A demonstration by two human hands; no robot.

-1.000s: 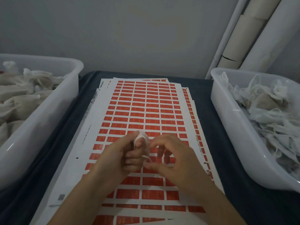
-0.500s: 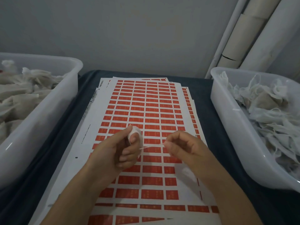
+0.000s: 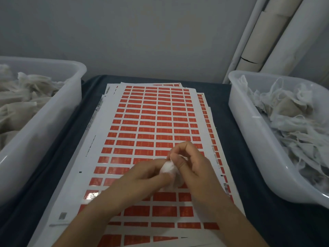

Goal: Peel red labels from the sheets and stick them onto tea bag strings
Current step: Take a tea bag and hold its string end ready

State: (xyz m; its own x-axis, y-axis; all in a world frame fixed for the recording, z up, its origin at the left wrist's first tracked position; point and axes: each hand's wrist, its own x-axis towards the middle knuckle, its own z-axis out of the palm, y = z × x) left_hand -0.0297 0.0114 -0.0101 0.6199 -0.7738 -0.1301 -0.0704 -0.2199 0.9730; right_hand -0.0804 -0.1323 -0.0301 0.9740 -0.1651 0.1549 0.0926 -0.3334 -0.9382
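The fingers of the right hand are curled in tight, their tips bunched at the top edge of a small white tea bag; they seem to pinch its string or a fold of its paper, though blur hides which. The left hand comes in from the lower left and grips the same tea bag from below, thumb and forefinger closed round its lower side. The two hands touch each other around the bag, which is held just above the sheets and not lying on them.

Beneath the hands lies a stack of label sheets, white backing printed with rows of red labels, running away from the person down the middle of the bench, which is covered in dark blue cloth. The edges of lower sheets show fanned out at the far and right sides of the top one.

A translucent white tub stands at the left of the sheets, filled with pale tea bags. A second tub stands at the right, holding a looser heap of white tea bags. Behind it, pale rolls lean against the grey wall.
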